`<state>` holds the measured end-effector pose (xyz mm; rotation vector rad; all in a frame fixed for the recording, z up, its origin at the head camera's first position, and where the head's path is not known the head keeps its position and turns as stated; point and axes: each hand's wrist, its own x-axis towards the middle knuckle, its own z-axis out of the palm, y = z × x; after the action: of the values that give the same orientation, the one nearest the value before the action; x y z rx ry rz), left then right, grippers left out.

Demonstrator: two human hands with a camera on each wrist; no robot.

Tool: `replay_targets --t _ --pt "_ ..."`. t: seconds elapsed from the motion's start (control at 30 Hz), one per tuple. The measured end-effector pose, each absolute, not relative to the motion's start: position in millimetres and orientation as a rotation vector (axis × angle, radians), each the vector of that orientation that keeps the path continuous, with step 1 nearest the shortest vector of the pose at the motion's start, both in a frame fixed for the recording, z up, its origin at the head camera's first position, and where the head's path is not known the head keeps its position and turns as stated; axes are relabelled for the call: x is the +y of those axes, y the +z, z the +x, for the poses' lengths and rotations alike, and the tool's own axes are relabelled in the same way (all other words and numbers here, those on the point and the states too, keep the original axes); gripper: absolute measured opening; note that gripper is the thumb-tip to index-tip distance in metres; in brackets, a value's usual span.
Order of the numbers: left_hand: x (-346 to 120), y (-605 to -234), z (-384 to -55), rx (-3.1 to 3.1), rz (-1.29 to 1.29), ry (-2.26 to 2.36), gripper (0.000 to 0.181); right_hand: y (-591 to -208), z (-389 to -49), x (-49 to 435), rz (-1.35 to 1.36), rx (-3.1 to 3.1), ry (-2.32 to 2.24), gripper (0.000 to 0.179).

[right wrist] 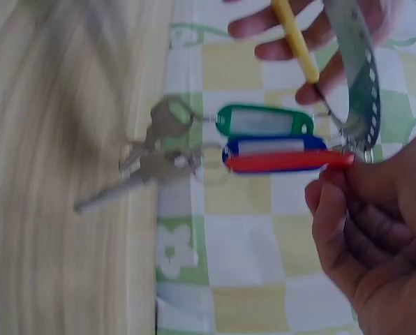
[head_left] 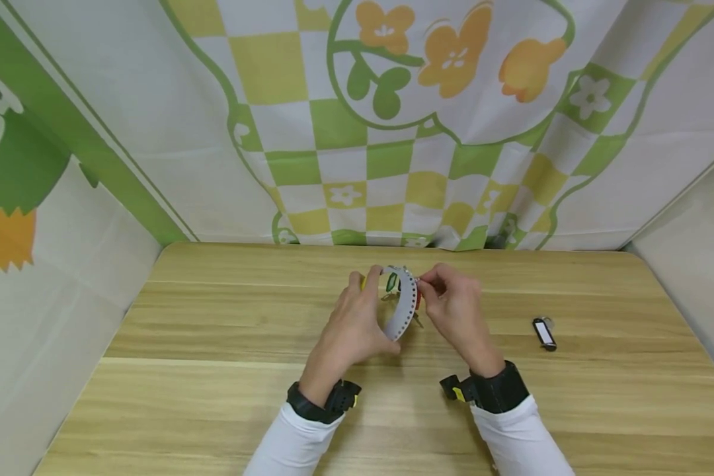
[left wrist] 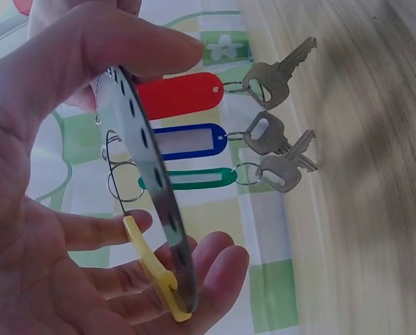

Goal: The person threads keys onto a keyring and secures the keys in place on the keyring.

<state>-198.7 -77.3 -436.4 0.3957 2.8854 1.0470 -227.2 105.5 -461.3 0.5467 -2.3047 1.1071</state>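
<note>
My left hand (head_left: 354, 325) holds a curved grey band (head_left: 406, 307) with a row of small holes along its edge. Its thumb and fingers grip opposite ends. A yellow plastic piece (left wrist: 149, 258) and a thin dark wire run alongside the band. From the wire side hang a red key tag (left wrist: 183, 95), a blue key tag (left wrist: 194, 141) and a green key tag (left wrist: 194, 179), each with a metal key; the red tag's key (left wrist: 269, 82) points outward. At the band's edge, my right hand (head_left: 457, 309) pinches the red tag's ring end, mostly hidden by the fingertips.
On the wooden table (head_left: 214, 396), a black key tag (head_left: 544, 334) with a white label and a metal ring lies to the right of my right hand. A green, yellow and white patterned curtain (head_left: 339, 125) hangs behind the table's far edge.
</note>
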Motion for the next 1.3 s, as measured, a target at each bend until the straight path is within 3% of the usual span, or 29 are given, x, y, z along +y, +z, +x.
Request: replay_targets --t 0.13,0.47,0.93,1.3 --pt "-78 -436 -199 2.877 0.387 1.057 0.128 -460 -228 107 0.550 -2.321 1.105 0.010" --pt "-74 -435 -200 2.878 0.317 1.097 0.130 -460 -224 96 0.216 -2.299 1.517 0.004" --pt "-77 -437 -201 2.875 0.384 1.024 0.128 -463 -231 109 0.624 -2.316 1.008 0.014" --pt "-74 -438 -201 2.888 0.278 1.077 0.127 -461 -225 96 0.220 -2.337 1.551 0.005"
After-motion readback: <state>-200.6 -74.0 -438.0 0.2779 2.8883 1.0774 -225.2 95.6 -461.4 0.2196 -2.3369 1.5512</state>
